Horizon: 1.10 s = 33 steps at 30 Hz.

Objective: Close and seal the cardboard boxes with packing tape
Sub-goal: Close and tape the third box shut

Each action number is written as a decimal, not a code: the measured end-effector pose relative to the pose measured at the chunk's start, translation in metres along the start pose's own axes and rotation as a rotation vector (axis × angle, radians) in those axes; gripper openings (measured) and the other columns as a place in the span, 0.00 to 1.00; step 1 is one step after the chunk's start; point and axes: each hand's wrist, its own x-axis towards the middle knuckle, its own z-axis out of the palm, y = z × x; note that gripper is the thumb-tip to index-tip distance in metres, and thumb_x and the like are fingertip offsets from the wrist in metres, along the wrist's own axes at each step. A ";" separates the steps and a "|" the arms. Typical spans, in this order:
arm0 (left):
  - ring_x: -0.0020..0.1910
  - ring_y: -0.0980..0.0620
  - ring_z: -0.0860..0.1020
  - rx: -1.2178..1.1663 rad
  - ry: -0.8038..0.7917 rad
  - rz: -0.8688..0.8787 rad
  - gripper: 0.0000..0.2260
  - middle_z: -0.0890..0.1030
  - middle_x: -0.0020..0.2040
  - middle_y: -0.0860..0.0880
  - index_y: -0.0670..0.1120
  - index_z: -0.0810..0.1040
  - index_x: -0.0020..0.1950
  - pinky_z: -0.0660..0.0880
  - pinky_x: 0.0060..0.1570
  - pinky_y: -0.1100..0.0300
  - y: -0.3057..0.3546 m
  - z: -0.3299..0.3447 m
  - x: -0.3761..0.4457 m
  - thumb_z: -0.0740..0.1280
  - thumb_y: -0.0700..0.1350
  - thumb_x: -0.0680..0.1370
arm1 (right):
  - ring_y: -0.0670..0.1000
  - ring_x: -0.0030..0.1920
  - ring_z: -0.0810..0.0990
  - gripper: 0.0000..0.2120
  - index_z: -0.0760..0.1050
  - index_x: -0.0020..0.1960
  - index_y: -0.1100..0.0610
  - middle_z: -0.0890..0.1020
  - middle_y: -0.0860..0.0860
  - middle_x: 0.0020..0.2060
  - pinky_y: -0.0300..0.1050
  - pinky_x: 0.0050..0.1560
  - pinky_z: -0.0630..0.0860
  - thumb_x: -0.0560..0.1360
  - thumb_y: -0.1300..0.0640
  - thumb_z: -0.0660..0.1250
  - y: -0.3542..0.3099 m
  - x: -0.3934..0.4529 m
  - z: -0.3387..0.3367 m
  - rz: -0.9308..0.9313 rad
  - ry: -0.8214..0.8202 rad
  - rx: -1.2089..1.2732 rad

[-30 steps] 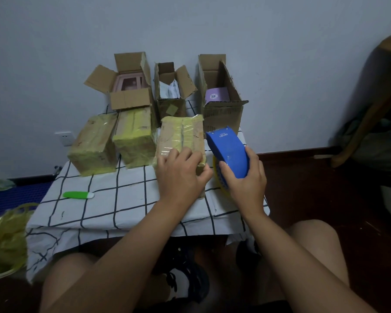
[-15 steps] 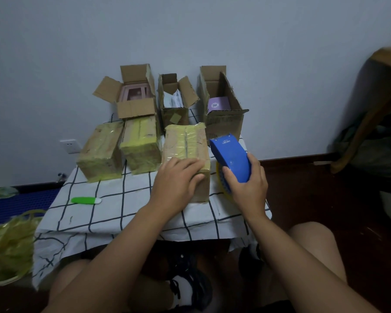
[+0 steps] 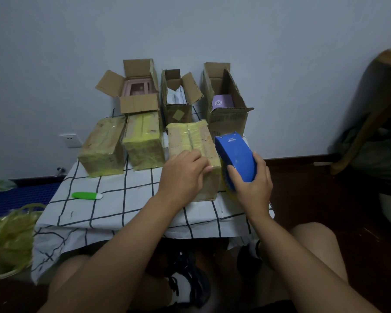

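A closed cardboard box (image 3: pixel 190 141) wrapped in yellowish tape stands near the table's front right. My left hand (image 3: pixel 182 175) presses on its near top edge, fingers curled over the corner. My right hand (image 3: pixel 251 188) grips a blue tape dispenser (image 3: pixel 234 154) held against the box's right side, a yellow tape roll showing beneath it. Two more taped boxes (image 3: pixel 102 146) (image 3: pixel 143 142) sit to the left. Behind stand three open boxes (image 3: pixel 138 91) (image 3: pixel 177 98) (image 3: pixel 226 102) with flaps up and items inside.
A green and white cutter (image 3: pixel 87 195) lies on the checked tablecloth (image 3: pixel 122 204) at the left. A heap of yellowish tape scraps (image 3: pixel 7 240) sits at the lower left. A wooden chair (image 3: pixel 375 105) stands at the right. My knees are under the table.
My left hand has slid toward the near right corner of the taped box. The dispenser has stayed against the box's right side. The camera has tilted up a little.
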 end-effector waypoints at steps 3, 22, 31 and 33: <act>0.35 0.48 0.73 0.024 0.046 0.010 0.10 0.76 0.38 0.49 0.45 0.79 0.42 0.64 0.33 0.58 0.002 0.004 -0.002 0.65 0.49 0.79 | 0.42 0.54 0.69 0.33 0.66 0.74 0.51 0.69 0.44 0.58 0.26 0.46 0.65 0.73 0.47 0.75 0.001 0.000 -0.001 -0.015 0.000 -0.005; 0.57 0.48 0.76 -0.163 0.067 -0.070 0.15 0.82 0.56 0.50 0.46 0.83 0.58 0.71 0.54 0.52 -0.022 0.003 -0.028 0.61 0.52 0.81 | 0.40 0.53 0.68 0.33 0.67 0.73 0.51 0.70 0.44 0.57 0.23 0.45 0.64 0.73 0.48 0.75 0.002 -0.001 -0.002 -0.027 0.010 -0.007; 0.57 0.49 0.75 -0.208 0.107 -0.162 0.12 0.82 0.55 0.52 0.47 0.84 0.53 0.69 0.57 0.49 -0.022 0.005 -0.030 0.65 0.51 0.78 | 0.41 0.55 0.69 0.33 0.67 0.74 0.53 0.71 0.47 0.60 0.23 0.46 0.65 0.73 0.48 0.74 0.003 0.000 -0.002 -0.037 -0.002 -0.017; 0.59 0.49 0.72 -0.177 0.100 -0.158 0.12 0.81 0.57 0.52 0.49 0.83 0.56 0.67 0.58 0.50 -0.024 0.005 -0.035 0.64 0.52 0.78 | 0.41 0.55 0.69 0.33 0.67 0.74 0.53 0.71 0.49 0.62 0.24 0.46 0.65 0.73 0.48 0.74 0.002 -0.001 -0.002 -0.032 -0.004 -0.014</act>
